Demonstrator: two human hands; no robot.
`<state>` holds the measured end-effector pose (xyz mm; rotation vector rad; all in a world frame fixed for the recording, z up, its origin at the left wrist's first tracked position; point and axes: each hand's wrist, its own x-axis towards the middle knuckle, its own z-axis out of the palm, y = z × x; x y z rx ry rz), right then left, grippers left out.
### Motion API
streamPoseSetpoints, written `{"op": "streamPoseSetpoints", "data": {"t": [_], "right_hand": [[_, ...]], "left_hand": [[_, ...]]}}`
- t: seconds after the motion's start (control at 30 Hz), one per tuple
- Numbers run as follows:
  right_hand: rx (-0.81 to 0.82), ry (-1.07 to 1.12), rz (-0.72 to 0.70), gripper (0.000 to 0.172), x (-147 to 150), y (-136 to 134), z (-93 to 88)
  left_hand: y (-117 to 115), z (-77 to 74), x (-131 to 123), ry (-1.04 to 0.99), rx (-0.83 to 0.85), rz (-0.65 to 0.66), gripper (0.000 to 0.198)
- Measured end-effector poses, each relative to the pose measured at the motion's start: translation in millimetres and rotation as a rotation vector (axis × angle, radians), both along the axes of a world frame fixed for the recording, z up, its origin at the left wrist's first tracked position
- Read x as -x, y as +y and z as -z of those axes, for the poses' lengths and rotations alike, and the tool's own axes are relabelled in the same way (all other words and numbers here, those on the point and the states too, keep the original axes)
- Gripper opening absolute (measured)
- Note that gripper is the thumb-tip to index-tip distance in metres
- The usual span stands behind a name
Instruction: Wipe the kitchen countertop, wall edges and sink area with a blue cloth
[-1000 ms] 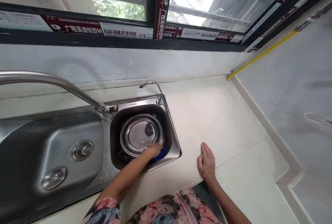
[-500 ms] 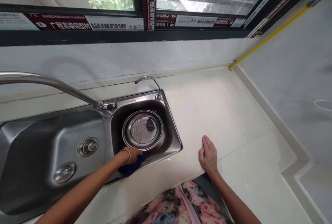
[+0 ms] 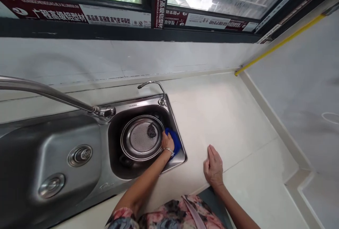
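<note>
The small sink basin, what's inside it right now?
A round strainer basket holding a dark scrubber, the left hand pressing a blue cloth. The drain beneath is hidden.

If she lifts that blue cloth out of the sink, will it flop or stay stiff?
Probably flop: the blue cloth bunches under her left hand against the small basin's wall. It looks thin, so likely light, though heavier if wet. It should not roll.

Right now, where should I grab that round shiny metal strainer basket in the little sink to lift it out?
Grip the round steel strainer basket by its raised rim on the left, coming from above. It lies flat in the small basin, the dark scrubber sits on its mesh, and the left hand with the blue cloth crowds its right.
</note>
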<state>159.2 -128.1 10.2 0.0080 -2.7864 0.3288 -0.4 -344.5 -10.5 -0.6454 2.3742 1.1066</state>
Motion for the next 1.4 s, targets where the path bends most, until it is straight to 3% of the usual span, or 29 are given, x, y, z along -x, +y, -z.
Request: {"op": "streamPoseSetpoints", "data": {"t": [0.3,0.37,0.47,0.57,0.9,1.0,1.13,1.27,1.4], "right_hand": [[-0.006,-0.023,0.008,0.068,0,-3,-1.1],[-0.004,-0.024,0.006,0.068,1,-3,-0.6],[0.005,-0.026,-0.001,0.069,2,-2,-0.3],[0.001,-0.024,0.004,0.07,2,-2,-1.1],[-0.021,-0.003,0.008,0.068,3,-2,-0.8],[-0.02,0.012,0.013,0.065,3,-3,-0.9],[-0.019,0.035,0.004,0.063,3,-4,-1.3],[-0.022,0.068,-0.003,0.065,3,-3,0.7],[-0.021,0.07,0.003,0.068,3,-1,3.4]], "left_hand": [[-11,-6.6,118,0.117,-0.003,-0.319,0.039],[-14,-8.2,132,0.104,0.008,-0.366,0.039],[-15,-11.6,128,0.13,0.029,-0.323,0.04],[-9,-17.0,100,0.173,0.053,-0.159,0.038],[-2,-42.4,-36,0.187,0.124,0.514,0.044],[-10,-50.6,-55,0.185,0.142,0.763,0.046],[-25,-58.4,-56,0.165,0.182,1.077,0.043],[-64,-67.0,-50,0.092,0.22,1.29,0.047],[-144,-75.3,-59,-0.045,0.28,1.371,0.048]]}}
